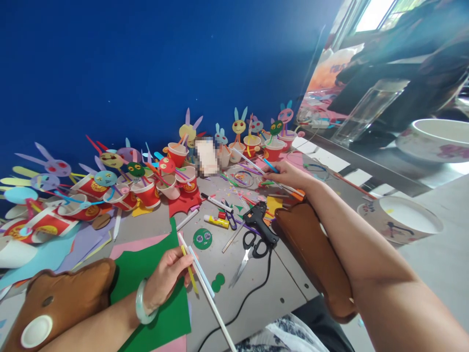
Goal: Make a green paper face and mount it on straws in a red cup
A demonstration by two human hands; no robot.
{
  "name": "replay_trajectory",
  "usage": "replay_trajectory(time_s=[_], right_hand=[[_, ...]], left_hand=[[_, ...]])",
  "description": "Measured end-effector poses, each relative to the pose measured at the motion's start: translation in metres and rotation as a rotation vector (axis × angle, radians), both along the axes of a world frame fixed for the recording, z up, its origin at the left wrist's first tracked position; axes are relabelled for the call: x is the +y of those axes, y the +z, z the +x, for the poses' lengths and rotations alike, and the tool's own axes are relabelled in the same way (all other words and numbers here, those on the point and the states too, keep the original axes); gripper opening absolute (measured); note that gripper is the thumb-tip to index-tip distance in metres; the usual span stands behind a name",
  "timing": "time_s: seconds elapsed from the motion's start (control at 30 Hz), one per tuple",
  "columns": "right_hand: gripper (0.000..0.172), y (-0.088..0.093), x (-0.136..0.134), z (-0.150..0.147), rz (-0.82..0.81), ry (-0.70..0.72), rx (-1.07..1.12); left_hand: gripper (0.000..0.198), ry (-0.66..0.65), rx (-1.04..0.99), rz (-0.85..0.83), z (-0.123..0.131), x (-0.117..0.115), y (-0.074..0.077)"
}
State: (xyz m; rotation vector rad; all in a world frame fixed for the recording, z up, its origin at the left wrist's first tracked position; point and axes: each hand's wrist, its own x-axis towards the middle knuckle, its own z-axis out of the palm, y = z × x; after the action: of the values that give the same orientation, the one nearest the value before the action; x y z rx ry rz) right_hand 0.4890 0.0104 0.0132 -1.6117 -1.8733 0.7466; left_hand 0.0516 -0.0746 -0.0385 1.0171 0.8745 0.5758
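Note:
My left hand (171, 271), with a pale bangle on its wrist, pinches several thin straws above the green paper (150, 303). Among them are a yellow straw (194, 283), a light blue straw (203, 274) and a long white straw (218, 318). My right hand (291, 176) is stretched forward over a heap of coloured straws, its fingers closed around a blue straw (270, 165). Between the hands lie a black glue gun (261, 222), black-handled scissors (251, 252) and a green paper disc with two lilac eyes (202, 238).
Red and white paper cups (146, 193) with paper bunny figures line the blue partition (164, 58). A brown cushion (315, 249) lies under my right arm, another brown one (73, 288) near my left. At right stand a floral bowl (436, 142) and a white-lined container (399, 220).

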Motion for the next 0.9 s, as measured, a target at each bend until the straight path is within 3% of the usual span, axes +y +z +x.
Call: replay_trajectory(time_s=[0.43, 0.73, 0.9], right_hand=[[0.045, 0.0048, -0.004, -0.0034, -0.041, 0.042, 0.141], [0.049, -0.003, 0.0018, -0.0003, 0.029, -0.122, 0.122], [0.042, -0.0028, 0.0026, -0.0003, 0.04, -0.181, 0.015]], left_hand=[[0.037, -0.008, 0.017, 0.026, -0.0005, -0.0007, -0.0014], [0.037, -0.007, 0.02, 0.027, -0.0006, -0.0014, 0.0008], [0.037, -0.008, 0.026, 0.033, -0.0002, -0.0016, 0.0011]])
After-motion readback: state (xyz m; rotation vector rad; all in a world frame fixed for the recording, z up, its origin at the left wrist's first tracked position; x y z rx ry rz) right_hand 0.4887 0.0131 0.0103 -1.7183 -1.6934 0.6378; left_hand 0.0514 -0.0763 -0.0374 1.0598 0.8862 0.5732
